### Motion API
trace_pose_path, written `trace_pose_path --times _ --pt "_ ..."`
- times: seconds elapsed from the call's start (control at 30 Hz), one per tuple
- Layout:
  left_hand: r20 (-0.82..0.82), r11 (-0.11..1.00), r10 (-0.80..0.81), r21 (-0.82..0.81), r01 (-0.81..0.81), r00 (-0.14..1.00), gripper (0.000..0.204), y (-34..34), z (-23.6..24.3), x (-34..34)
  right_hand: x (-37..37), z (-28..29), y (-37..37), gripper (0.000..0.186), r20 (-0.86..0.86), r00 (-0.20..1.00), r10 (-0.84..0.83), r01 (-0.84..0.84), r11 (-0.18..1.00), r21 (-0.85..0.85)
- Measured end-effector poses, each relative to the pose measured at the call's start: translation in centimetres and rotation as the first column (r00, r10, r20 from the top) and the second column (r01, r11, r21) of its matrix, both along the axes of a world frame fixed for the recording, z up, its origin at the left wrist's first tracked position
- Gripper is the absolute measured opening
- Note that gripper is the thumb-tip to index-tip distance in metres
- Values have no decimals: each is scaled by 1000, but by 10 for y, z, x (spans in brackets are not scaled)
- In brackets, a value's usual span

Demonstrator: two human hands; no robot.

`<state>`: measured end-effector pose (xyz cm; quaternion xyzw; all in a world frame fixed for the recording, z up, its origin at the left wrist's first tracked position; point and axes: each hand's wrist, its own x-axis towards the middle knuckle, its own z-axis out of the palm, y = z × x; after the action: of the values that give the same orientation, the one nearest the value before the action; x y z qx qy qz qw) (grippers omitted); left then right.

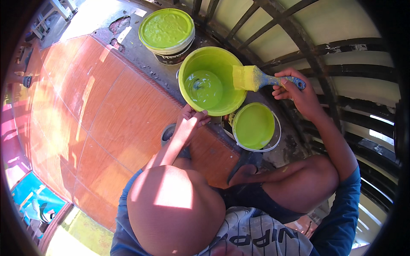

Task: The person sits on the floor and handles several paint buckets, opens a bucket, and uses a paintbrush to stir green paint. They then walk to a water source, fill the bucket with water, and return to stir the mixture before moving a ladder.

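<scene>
My right hand (pixel 290 90) is closed around the blue, paint-specked handle of a wide paintbrush (pixel 252 78). The bristles are coated yellow-green and lie over the right rim of a lime-green bucket (pixel 232 99). Green paint (pixel 204 90) pools at the bottom of this bucket. At its near rim, my left hand (pixel 194 117) grips the edge between thumb and fingers. Just to the near right stands a smaller pail (pixel 255 126) with a lime-green surface inside and a wire handle hanging at its side.
Behind the bucket is a white tub (pixel 167 30) topped with a green, paint-smeared lid. Dark metal bars (pixel 324 70) run along the right in front of a pale wall. Orange-brown tiles (pixel 98 115) spread to the left, and a blue mat (pixel 38 200) lies at lower left.
</scene>
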<state>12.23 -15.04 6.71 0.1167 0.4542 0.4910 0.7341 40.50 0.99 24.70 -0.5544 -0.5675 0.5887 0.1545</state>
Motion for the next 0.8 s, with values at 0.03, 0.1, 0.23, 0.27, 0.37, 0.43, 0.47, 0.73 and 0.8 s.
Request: trace_pose_path --times 0.03,0.1,0.23,0.27,0.37,0.43,0.47,0.73,0.8 --pt "-6 1000 -1 -3 1 1000 37 0 -1 0 4 -4 3 29 -6 999 -42 42 999 -21" --pt "-3 1000 20 -10 -20 1000 37 -1 -2 0 13 -8 6 29 14 994 -107 108 993 -45" --pt "5 999 47 -17 -47 999 37 -6 -7 -4 26 -7 8 29 102 981 -164 170 984 -52" --pt "-1 999 47 -10 -47 999 37 -8 -8 -5 27 -4 9 29 113 979 -168 174 983 -52" --pt "39 998 66 -20 -65 997 39 -10 -9 -7 27 6 11 29 130 980 -149 151 989 -3" --pt "35 998 59 -30 -58 998 40 -12 -8 -7 22 8 13 29 43 988 -148 149 988 -23" --pt "34 998 47 -37 -46 998 41 -12 -8 -7 20 7 14 29 13 986 -167 168 985 -30" --pt "40 994 97 -50 -95 994 41 -9 -12 -7 18 -20 19 30 83 992 -97 105 990 -95" --pt "27 994 96 -59 -95 995 40 -9 -15 -7 28 -14 19 29 120 986 -117 128 988 -88"
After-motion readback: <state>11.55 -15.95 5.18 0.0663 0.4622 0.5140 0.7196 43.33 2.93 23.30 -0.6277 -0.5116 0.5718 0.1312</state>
